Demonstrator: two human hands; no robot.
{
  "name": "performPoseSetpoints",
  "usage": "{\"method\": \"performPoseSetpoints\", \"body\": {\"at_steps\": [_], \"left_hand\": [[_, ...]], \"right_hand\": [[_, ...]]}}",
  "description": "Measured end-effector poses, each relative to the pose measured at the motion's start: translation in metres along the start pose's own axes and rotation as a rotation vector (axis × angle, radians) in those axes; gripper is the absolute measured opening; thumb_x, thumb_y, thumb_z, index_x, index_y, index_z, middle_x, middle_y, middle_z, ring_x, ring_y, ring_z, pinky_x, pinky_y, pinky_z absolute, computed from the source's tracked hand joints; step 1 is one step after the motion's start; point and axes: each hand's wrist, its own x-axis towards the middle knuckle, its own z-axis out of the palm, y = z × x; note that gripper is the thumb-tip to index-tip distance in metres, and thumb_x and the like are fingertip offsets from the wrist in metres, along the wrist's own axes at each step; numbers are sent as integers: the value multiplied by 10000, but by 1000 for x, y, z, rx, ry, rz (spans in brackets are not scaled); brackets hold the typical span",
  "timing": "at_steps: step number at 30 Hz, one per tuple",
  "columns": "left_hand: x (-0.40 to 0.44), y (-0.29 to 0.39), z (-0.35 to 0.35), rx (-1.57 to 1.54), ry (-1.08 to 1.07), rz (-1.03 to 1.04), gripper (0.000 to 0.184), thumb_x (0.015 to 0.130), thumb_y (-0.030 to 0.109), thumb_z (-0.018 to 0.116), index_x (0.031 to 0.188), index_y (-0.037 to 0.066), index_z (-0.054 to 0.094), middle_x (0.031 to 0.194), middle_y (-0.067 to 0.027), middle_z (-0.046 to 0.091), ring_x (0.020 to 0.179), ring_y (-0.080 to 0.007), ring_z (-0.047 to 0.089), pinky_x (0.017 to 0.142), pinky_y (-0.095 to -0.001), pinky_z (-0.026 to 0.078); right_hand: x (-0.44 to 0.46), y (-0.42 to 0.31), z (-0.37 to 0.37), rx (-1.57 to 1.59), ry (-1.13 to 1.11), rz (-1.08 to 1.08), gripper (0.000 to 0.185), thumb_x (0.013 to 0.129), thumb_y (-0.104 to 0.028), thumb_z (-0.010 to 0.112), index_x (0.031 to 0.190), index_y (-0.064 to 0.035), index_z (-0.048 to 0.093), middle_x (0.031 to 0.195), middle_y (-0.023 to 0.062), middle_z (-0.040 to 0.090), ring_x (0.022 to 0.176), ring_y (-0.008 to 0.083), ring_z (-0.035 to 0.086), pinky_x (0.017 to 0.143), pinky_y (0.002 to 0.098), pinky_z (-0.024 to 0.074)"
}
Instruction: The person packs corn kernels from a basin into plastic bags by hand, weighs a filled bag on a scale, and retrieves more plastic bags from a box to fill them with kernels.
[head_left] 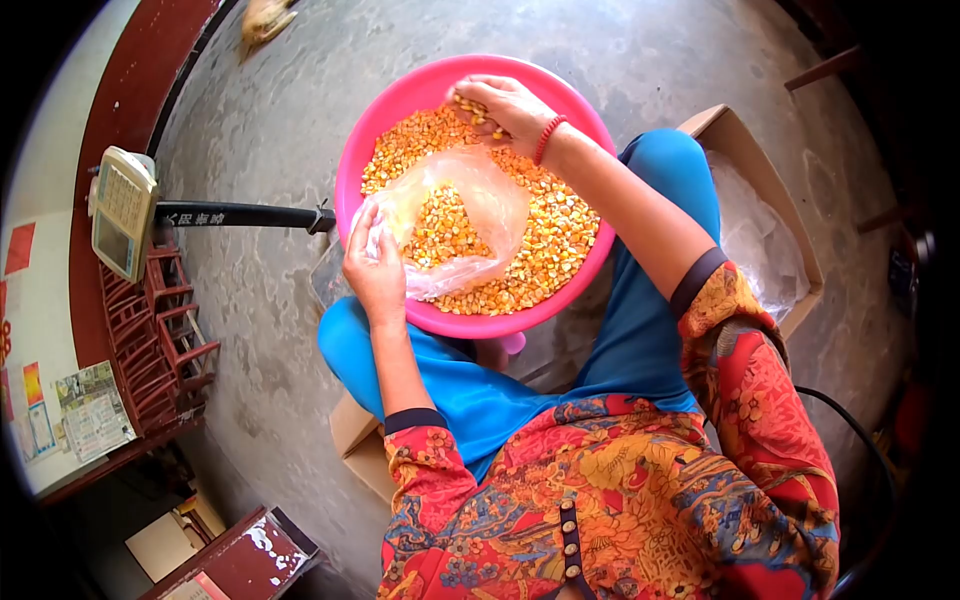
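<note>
A pink basin (pixel 353 172) full of loose yellow-orange corn kernels (pixel 555 225) stands in front of my knees. On top of the corn lies a clear plastic bag (pixel 500 205), its mouth spread and some kernels inside. My left hand (pixel 377 270) pinches the bag's near-left edge between thumb and fingers. Over the far side of the basin, my right hand (pixel 505 108) is curled around corn kernels, several showing between the fingers. It wears a red bead bracelet (pixel 548 138) and is apart from the bag.
Left of the basin is a scale display (pixel 124 213) on a black post (pixel 245 216). A cardboard box (pixel 735 135) with clear plastic bags (pixel 760 235) sits at my right. Small wooden chairs (pixel 160 330) stand by the left wall. Another box (pixel 355 430) is beside my left leg.
</note>
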Motion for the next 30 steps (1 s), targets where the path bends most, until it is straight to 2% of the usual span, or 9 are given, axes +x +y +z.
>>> {"method": "performPoseSetpoints", "body": {"at_steps": [5, 7, 10, 15, 19, 21, 23, 25, 30], "left_hand": [[0, 0, 0, 31, -17, -2, 314, 764, -48, 511, 1065, -34, 598, 1070, -158, 619, 1022, -246, 585, 899, -338, 437], [0, 2, 0, 39, -29, -13, 310, 769, -42, 512, 1067, -38, 595, 1072, -161, 617, 1023, -244, 584, 901, -339, 436], [0, 5, 1, 7, -11, -21, 299, 777, -32, 516, 1066, -40, 595, 1075, -165, 615, 1021, -240, 584, 899, -338, 439], [-1, 3, -1, -26, -17, -49, 297, 787, -35, 514, 1074, -39, 590, 1078, -162, 614, 1010, -235, 590, 882, -334, 453], [0, -4, 0, -16, -11, -3, 313, 782, -41, 519, 1088, -38, 584, 1073, -160, 616, 1003, -231, 594, 878, -337, 455], [0, -6, 1, -20, 23, -25, 327, 790, -55, 507, 1107, -25, 579, 1068, -147, 617, 984, -211, 599, 823, -311, 485], [2, 4, -1, -60, 30, -65, 333, 799, -63, 494, 1119, -17, 576, 1068, -132, 616, 977, -199, 599, 788, -295, 497], [3, 9, -2, -101, 42, -103, 340, 808, -71, 481, 1130, -8, 573, 1067, -116, 615, 971, -188, 599, 752, -279, 509], [3, 16, -17, -255, 222, -48, 351, 838, -72, 454, 1166, 2, 554, 1057, -85, 608, 707, -87, 543, 591, -212, 459]], "right_hand": [[-24, -6, 53, -164, -109, -234, 173, 891, -227, 495, 868, -102, 612, 665, -44, 508, 503, 0, 409, 413, 150, 322], [-25, 11, 73, -361, -252, -605, 174, 844, -204, 522, 845, -64, 624, 682, 0, 585, 561, 106, 526, 461, 260, 417], [-41, 27, 63, -1222, -379, -660, 144, 755, -186, 571, 702, -74, 643, 676, 78, 616, 647, 230, 586, 577, 363, 449], [-20, 38, 44, -1116, -230, -913, 81, 700, -142, 629, 749, -77, 625, 781, 96, 590, 799, 286, 560, 664, 402, 437], [-14, 19, 20, -1487, 37, -829, 295, 706, -189, 639, 987, -108, 602, 894, 118, 605, 926, 311, 558, 817, 422, 438], [-11, 4, 7, -1613, -313, -128, 297, 722, -206, 622, 998, -95, 613, 864, 132, 634, 869, 317, 598, 775, 421, 461], [-4, 8, 2, -1600, -429, -87, 257, 761, -208, 591, 974, -66, 620, 809, 145, 644, 753, 291, 623, 709, 401, 483], [-2, 9, 1, -1149, -288, -194, 249, 740, -228, 602, 916, -56, 643, 816, 143, 647, 797, 268, 621, 739, 380, 479], [2, 11, 13, -423, -421, -267, 177, 837, -90, 504, 956, 16, 581, 747, 2, 581, 686, 67, 559, 645, 231, 474]]}}
